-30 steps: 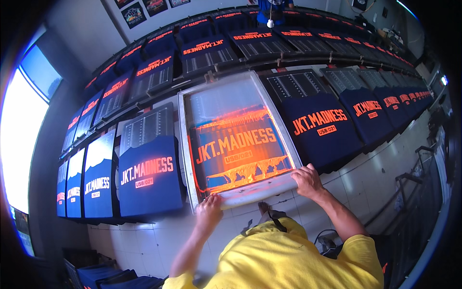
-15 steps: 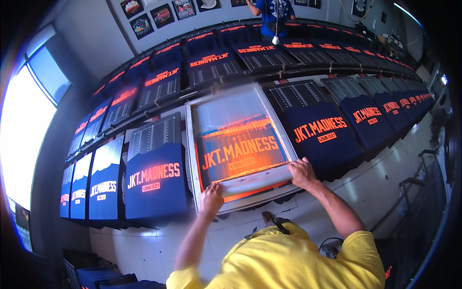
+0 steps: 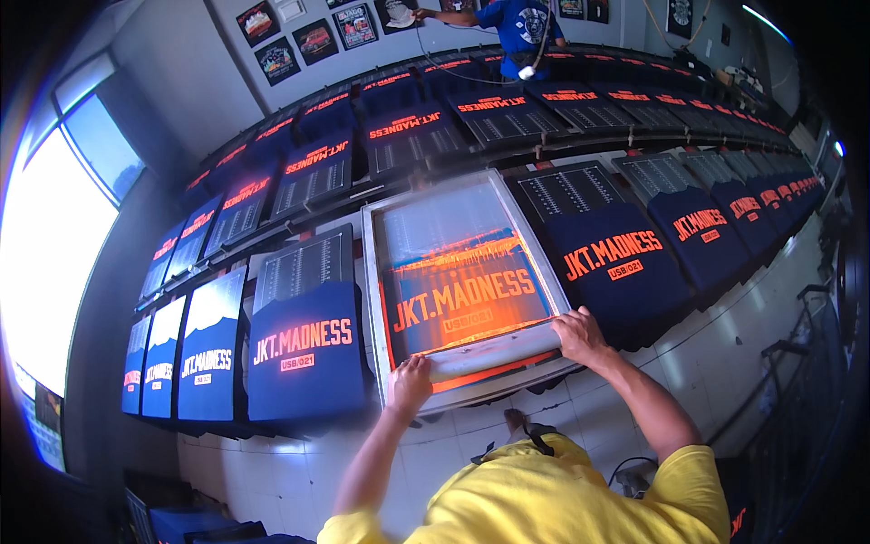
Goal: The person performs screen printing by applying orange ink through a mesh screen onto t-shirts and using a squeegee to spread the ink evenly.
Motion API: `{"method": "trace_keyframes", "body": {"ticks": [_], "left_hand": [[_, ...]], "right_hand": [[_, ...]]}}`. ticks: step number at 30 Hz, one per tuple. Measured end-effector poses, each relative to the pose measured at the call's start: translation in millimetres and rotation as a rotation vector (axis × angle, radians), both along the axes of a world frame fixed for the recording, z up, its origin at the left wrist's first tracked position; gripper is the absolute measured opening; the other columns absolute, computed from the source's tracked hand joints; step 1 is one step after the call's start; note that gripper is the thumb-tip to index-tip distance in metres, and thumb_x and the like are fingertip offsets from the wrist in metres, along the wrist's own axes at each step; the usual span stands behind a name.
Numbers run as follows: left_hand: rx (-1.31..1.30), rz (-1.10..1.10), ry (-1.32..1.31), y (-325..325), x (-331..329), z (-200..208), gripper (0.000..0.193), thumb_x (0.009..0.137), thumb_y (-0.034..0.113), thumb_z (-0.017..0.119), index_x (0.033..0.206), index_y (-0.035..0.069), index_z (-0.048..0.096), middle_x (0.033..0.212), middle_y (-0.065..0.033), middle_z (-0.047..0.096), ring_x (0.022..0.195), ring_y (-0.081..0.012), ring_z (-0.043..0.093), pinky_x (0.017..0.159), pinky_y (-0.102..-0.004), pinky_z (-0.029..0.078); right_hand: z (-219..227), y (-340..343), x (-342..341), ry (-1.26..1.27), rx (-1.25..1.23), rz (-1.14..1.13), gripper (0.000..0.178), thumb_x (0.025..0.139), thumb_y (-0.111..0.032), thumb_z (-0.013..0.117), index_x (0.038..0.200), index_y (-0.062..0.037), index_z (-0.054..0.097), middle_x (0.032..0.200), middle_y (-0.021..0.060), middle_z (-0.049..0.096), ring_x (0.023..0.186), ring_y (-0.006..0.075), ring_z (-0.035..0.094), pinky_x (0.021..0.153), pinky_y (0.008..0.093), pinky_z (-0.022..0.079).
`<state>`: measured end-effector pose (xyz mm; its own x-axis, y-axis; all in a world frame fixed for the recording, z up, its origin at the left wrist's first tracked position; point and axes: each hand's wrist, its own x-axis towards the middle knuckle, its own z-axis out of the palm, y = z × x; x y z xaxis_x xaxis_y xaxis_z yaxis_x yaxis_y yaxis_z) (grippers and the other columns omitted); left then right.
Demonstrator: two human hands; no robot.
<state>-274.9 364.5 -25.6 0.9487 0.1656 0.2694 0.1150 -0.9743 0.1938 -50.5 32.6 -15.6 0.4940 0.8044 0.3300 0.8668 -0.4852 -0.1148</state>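
Note:
Both ends of a pale, long-handled squeegee (image 3: 494, 354) are gripped, my left hand (image 3: 409, 384) closed round one end and my right hand (image 3: 581, 337) round the other. It lies across the near end of a printing screen (image 3: 532, 243) with a light rigid frame. Bright orange ink covers much of the mesh, thickest along the squeegee and in a ragged band farther up. Block lettering shows through the mesh. Beneath the screen, the shirt is mostly hidden.
Navy shirts on boards flank the screen, one at left (image 3: 304, 394) and one at right (image 3: 625, 295), with orange or pale prints. More rows run behind. A co-worker in a blue shirt (image 3: 527, 32) stands beyond, near a hanging cord. Tiled floor (image 3: 362, 453) lies below.
The scene has shifted slightly right and down in view. My hands and the squeegee stay at the screen's near end. The co-worker's arm now stretches out to the left.

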Motion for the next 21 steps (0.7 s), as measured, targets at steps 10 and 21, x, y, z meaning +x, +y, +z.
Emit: {"method": "trace_keyframes", "body": {"ticks": [10,21], "left_hand": [[0.008,0.008,-0.003,-4.6,-4.0,-5.8,0.023,0.076,0.0,0.06,0.098,0.003,0.065,0.096,-0.0146,0.069,0.09,-0.0338,0.068,0.078,-0.0437,0.057],[0.029,-0.009,-0.007,-15.4,-31.3,-2.5,0.046,0.067,0.0,0.066,0.113,0.001,0.064,0.117,-0.0177,0.069,0.108,-0.0319,0.068,0.089,-0.0412,0.058]], "right_hand": [[-6.2,-5.0,-3.8,0.012,-0.022,-0.018,0.02,0.073,-0.002,0.061,0.091,-0.0072,0.067,0.09,0.0072,0.07,0.087,0.0262,0.064,0.079,0.0406,0.042],[6.0,-18.9,-28.7,0.051,0.063,0.025,0.015,0.074,-0.003,0.06,0.088,-0.0058,0.065,0.089,0.0059,0.066,0.085,0.0241,0.062,0.078,0.0406,0.041]]}}
